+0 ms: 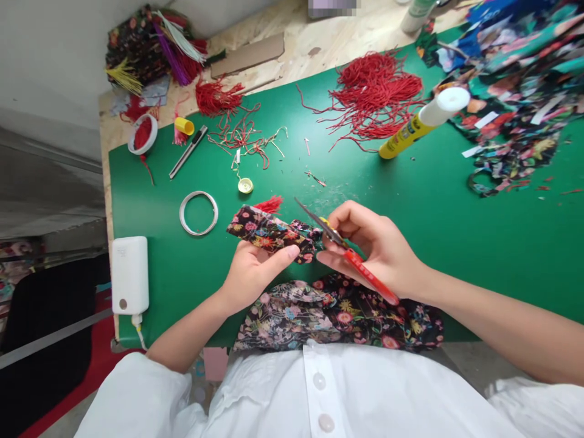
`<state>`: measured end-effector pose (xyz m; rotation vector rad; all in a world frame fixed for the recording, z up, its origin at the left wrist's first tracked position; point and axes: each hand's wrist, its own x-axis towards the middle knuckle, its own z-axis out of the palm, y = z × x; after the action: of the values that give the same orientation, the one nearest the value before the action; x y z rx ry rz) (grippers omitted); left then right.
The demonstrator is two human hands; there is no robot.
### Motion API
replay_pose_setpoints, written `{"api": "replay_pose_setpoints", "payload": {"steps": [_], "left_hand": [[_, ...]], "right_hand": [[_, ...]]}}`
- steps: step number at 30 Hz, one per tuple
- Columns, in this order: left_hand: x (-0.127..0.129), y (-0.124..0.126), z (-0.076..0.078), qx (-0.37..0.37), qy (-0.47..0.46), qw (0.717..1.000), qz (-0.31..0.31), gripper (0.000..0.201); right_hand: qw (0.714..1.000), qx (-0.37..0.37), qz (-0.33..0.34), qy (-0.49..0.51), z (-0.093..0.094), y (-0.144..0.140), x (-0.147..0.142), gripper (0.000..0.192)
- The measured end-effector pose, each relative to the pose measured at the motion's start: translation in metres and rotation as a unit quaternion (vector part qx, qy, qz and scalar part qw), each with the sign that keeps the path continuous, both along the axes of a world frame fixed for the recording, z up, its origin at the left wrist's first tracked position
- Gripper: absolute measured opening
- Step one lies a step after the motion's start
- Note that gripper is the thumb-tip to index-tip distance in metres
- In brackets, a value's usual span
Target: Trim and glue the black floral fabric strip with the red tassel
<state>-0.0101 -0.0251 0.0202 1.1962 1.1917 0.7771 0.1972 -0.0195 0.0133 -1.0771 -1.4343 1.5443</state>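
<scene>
The left hand (258, 271) pinches a floral strip (264, 230) in its fingers, the right hand (381, 249) clasps scissors (371, 277), and this apparent trimming calls next for turning the blades (314, 217) clothward.

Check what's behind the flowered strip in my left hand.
Red threads stick out past the far edge of the flowered strip. Their other ends, and part of your left hand, are covered.
</scene>
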Motion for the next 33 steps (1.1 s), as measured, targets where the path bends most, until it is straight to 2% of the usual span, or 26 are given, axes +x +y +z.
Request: {"api": "replay_pose_setpoints", "payload": {"steps": [5, 9, 15, 25, 33], "left_hand": [[-0.005, -0.002, -0.005, -0.006, -0.038, 0.997, 0.061, 0.032], [-0.005, -0.005, -0.004, 0.001, -0.05, 0.994, 0.094, 0.034], [-0.004, -0.004, 0.0, 0.044, -0.033, 0.99, 0.128, 0.032], [-0.003, -0.007, 0.002, 0.102, -0.029, 0.982, 0.157, 0.028], [-0.001, -0.01, 0.004, 0.124, 0.003, 0.984, 0.131, 0.028]], "right_hand": [[0.998, -0.011, -0.009, -0.063, 0.003, 0.002, 0.003, 0.054], [0.994, 0.0, 0.035, -0.105, 0.007, 0.002, 0.006, 0.056], [0.988, 0.001, 0.106, -0.114, 0.008, 0.0, 0.009, 0.049], [0.973, -0.064, 0.181, -0.129, 0.022, -0.004, 0.006, 0.043], [0.97, -0.098, 0.2, -0.098, 0.021, -0.008, 0.005, 0.043]]}}
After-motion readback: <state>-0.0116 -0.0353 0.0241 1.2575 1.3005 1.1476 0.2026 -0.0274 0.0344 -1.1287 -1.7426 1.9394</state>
